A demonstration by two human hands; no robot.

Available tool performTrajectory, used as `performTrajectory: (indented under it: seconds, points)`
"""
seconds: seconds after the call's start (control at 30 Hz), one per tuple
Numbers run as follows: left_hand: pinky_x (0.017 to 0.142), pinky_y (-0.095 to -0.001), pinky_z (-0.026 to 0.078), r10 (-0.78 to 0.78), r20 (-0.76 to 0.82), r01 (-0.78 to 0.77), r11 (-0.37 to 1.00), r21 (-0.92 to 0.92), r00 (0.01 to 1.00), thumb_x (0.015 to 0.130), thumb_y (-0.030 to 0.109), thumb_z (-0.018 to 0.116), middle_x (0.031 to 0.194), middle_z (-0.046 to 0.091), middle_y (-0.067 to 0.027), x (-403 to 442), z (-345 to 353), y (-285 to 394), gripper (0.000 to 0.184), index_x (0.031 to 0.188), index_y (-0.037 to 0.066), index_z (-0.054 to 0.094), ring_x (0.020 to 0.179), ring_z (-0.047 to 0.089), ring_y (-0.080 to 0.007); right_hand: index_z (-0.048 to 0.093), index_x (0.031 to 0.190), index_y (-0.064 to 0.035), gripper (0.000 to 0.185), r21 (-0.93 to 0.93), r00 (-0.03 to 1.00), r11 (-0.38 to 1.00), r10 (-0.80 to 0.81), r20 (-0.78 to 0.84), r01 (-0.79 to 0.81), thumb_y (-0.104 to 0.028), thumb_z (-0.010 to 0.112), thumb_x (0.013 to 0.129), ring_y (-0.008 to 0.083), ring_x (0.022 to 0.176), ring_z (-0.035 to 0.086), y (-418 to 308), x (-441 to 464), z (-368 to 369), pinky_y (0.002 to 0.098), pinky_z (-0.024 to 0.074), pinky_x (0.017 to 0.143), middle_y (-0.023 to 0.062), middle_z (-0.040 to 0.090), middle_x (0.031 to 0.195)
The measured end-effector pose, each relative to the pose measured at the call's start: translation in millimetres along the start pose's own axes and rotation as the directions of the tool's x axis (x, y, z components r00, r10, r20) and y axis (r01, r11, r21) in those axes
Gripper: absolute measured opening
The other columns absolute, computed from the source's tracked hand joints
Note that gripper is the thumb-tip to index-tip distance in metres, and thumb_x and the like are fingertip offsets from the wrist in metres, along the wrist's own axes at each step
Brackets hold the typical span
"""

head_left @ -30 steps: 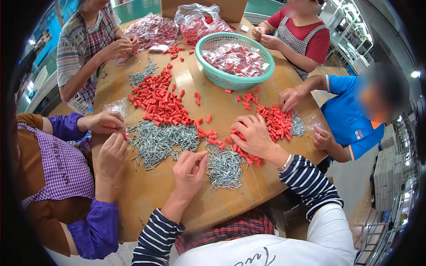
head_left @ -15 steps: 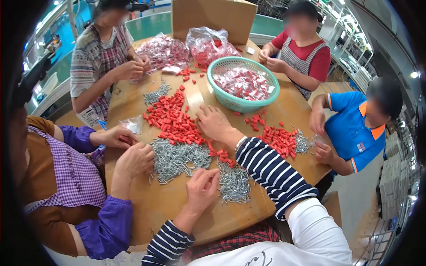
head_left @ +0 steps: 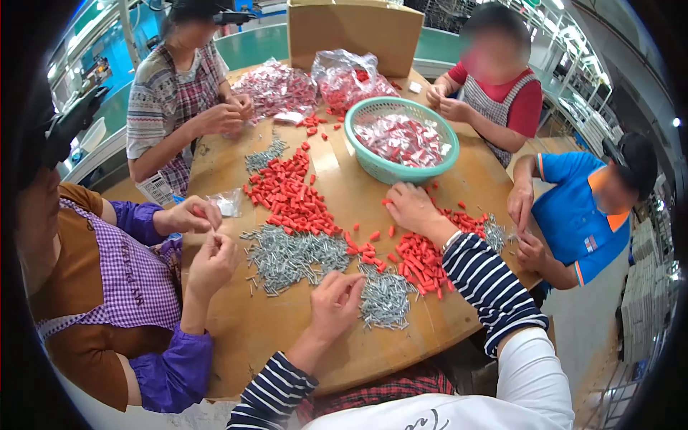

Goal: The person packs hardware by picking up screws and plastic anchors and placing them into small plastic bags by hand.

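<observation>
Presumably for easy reach, red caps [head_left: 419,261] lie heaped right of and beyond metal pins [head_left: 385,299] on the worktop [head_left: 269,344], left hand [head_left: 334,304] pinched together, right hand's [head_left: 417,209] grip on one far cap [head_left: 385,202] impossible to tell.

Looked bright and fairly even across the table [head_left: 265,351], with pale light from overhead. Flared white at the lamps [head_left: 571,32], upper right, and at 1 small lamp [head_left: 676,122] near the right edge. Left a washed-out sheen on the tabletop, left of the basket [head_left: 390,168], plus glints on the plastic bags [head_left: 276,86] and metal pins [head_left: 294,258]. Darkened beneath the near table edge. Curved strongly toward the margins, bending the stacked boards [head_left: 648,287], and faded to black at the corners. Rendered red caps [head_left: 287,193] fairly crisply, but co-workers' faces [head_left: 494,46] blurred.
</observation>
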State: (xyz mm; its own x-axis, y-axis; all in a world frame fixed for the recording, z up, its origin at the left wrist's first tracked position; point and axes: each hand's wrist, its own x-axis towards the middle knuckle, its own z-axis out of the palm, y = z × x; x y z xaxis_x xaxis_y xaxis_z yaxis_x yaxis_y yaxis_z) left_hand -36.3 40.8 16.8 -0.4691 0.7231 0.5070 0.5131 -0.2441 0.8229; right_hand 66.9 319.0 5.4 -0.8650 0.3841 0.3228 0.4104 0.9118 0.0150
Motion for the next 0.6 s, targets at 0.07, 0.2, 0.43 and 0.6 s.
performTrajectory:
  seconds: [0.07,0.2,0.43,0.6]
  points:
    - [0.046,-0.0254,0.034,0.003,0.008,-0.003,0.999,0.038,1.000,0.083,0.001,0.071,0.070,0.055,-0.0041,-1,-1,-4,0.011,0.093,0.003,0.072,0.051,0.044,-0.0097,0.062,0.097,-0.0077,0.017,0.043,0.997,0.997,0.067,-0.041,-0.065,-0.020,0.063,0.085,0.0324,0.096,0.057,6,-14,-6,0.0438,0.0475,0.083,0.0119,0.057,0.101]
    - [0.049,-0.0243,0.034,0.000,-0.017,0.001,0.999,0.044,1.000,0.084,0.002,0.071,0.070,0.055,-0.0022,-2,-1,-6,0.009,0.093,0.003,0.072,0.056,0.044,-0.0084,0.064,0.093,-0.0064,0.016,0.212,0.999,0.976,0.047,-0.016,-0.043,-0.021,0.064,0.085,0.0325,0.100,0.057,6,-47,-26,0.0434,0.0483,0.085,0.0119,0.058,0.100]
    - [0.056,-0.0205,0.037,-0.156,-0.046,0.142,0.963,-0.228,0.987,0.089,0.001,0.067,0.080,0.054,0.0010,-7,-3,-7,0.009,0.098,-0.001,0.070,0.067,0.047,-0.0048,0.067,0.092,-0.0071,0.016,0.317,0.991,0.947,0.013,0.132,-0.055,-0.022,0.065,0.087,0.0291,0.098,0.059,-9,-83,-60,0.0420,0.0473,0.087,0.0102,0.060,0.099]
    - [0.063,-0.0178,0.038,-0.421,0.052,0.391,0.782,-0.486,0.906,0.094,0.004,0.063,0.090,0.055,0.0023,-11,-3,-6,0.010,0.101,-0.001,0.069,0.074,0.050,-0.0033,0.067,0.099,-0.0077,0.020,0.356,0.996,0.932,-0.040,-0.081,0.066,-0.023,0.064,0.087,0.0296,0.101,0.059,-32,-60,-53,0.0411,0.0471,0.090,0.0108,0.062,0.104]
